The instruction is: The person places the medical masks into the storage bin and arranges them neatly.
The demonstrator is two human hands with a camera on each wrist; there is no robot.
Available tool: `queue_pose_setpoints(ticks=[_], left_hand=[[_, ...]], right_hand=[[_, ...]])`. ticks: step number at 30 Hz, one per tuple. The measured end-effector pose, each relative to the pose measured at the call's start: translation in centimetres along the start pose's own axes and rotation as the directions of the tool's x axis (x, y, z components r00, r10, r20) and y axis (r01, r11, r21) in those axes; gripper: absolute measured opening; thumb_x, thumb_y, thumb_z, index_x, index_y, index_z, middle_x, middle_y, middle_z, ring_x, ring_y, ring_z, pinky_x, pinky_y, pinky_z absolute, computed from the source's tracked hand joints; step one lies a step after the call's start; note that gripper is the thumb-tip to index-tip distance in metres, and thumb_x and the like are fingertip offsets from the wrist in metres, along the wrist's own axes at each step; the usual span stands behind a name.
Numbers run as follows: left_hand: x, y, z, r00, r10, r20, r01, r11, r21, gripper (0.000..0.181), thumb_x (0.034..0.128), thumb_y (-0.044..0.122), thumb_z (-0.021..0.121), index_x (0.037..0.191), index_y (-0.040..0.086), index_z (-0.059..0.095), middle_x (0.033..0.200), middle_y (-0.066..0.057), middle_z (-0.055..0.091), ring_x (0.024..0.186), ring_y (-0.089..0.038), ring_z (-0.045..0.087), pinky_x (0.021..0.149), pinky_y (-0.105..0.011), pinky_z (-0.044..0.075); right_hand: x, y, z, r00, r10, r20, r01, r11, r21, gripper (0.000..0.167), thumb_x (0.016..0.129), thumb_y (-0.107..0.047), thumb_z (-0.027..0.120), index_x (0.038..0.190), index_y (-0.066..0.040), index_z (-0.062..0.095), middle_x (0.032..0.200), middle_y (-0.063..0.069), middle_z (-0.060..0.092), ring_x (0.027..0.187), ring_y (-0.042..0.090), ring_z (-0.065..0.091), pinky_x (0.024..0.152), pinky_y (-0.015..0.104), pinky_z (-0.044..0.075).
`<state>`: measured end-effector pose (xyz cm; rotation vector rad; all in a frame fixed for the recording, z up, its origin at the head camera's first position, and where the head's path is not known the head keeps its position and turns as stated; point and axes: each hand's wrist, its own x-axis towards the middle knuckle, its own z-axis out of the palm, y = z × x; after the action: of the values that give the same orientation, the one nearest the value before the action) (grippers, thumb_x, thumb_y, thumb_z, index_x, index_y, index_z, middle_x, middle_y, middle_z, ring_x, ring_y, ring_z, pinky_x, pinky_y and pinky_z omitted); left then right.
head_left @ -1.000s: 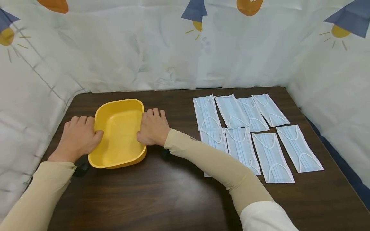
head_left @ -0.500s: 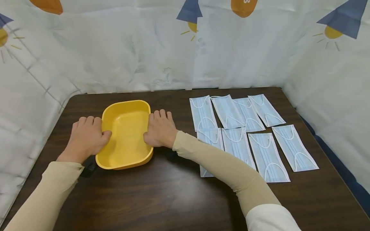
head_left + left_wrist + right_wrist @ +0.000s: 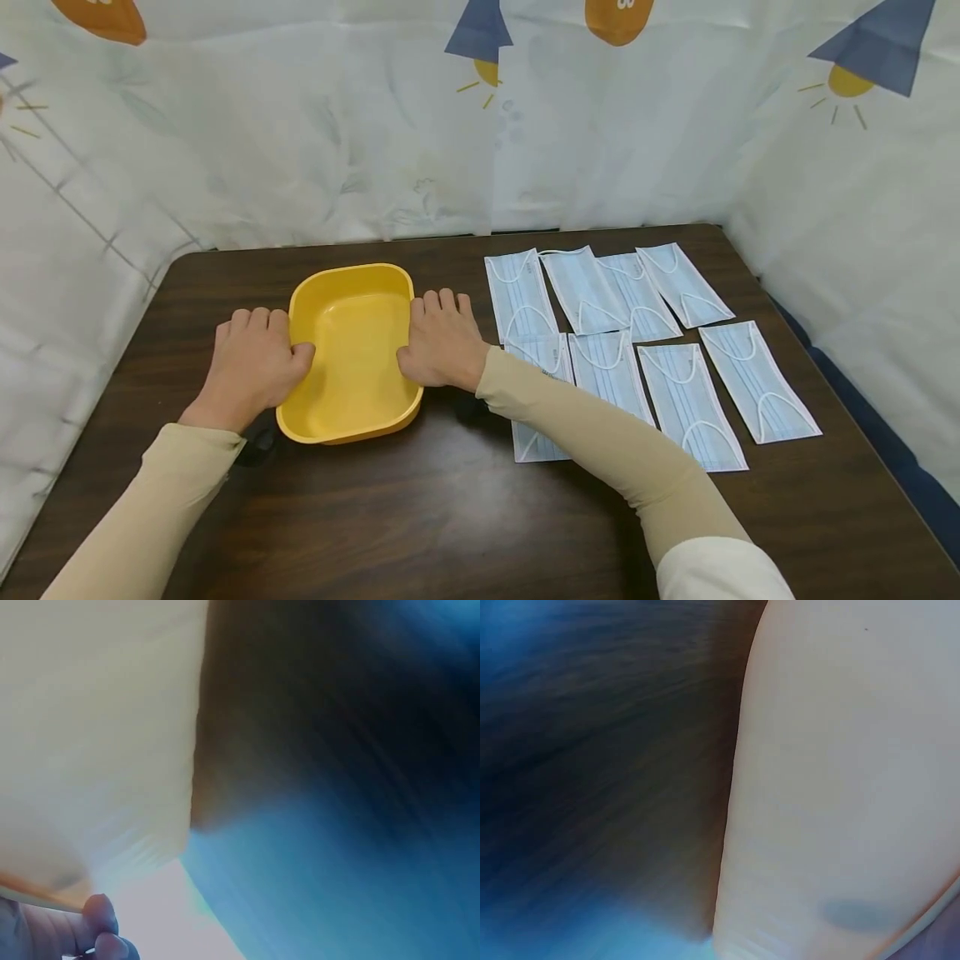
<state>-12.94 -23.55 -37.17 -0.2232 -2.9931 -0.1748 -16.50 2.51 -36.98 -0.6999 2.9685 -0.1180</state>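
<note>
A yellow basin (image 3: 352, 350), with nothing inside it, stands at the left part of the dark table. My left hand (image 3: 251, 362) grips its left rim, thumb over the inside edge. On the opposite rim my right hand (image 3: 444, 340) holds on the same way, thumb inside. In the left wrist view the basin's outer wall (image 3: 97, 735) fills the left side, with fingertips of the left hand (image 3: 71, 930) curled under the rim. The right wrist view has the basin's wall (image 3: 840, 765) close up; the right fingers are mostly hidden there.
Several light blue face masks (image 3: 690, 400) with white ear loops lie in two rows on the right half of the brown table (image 3: 390, 533), some overlapping. My right forearm passes over the nearer left masks. A white patterned curtain (image 3: 300, 125) surrounds the table's back and sides.
Both hands have moved to the right with the basin between them, closer to the masks. The head view has also shifted slightly. Both grips look the same.
</note>
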Motion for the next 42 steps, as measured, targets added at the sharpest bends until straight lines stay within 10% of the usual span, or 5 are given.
queue_pose_setpoints(ticks=[23, 42], left_hand=[[1.3, 5.6, 1.3, 1.000, 0.016, -0.025, -0.018, 0.997, -0.074, 0.033, 0.0948, 0.025, 0.043, 0.089, -0.006, 0.052, 0.086, -0.022, 0.049, 0.084, -0.039, 0.038, 0.073, -0.047, 0.032], [1.6, 5.3, 1.2, 1.000, -0.003, -0.018, 0.001, 0.994, -0.111, 0.031, 0.0934, 0.023, 0.046, 0.094, -0.008, 0.051, 0.087, -0.022, 0.049, 0.086, -0.039, 0.038, 0.074, -0.047, 0.031]], right_hand=[[-3.2, 4.7, -0.1, 0.998, 0.061, -0.029, -0.060, 0.998, 0.020, 0.043, 0.098, -0.039, 0.048, 0.123, -0.004, 0.050, 0.106, 0.009, 0.047, 0.107, 0.031, 0.040, 0.098, 0.049, 0.032], [-2.8, 4.4, -0.1, 0.997, 0.067, -0.033, -0.065, 0.997, 0.039, 0.042, 0.097, -0.040, 0.051, 0.119, -0.004, 0.049, 0.104, 0.009, 0.046, 0.103, 0.031, 0.040, 0.097, 0.050, 0.031]])
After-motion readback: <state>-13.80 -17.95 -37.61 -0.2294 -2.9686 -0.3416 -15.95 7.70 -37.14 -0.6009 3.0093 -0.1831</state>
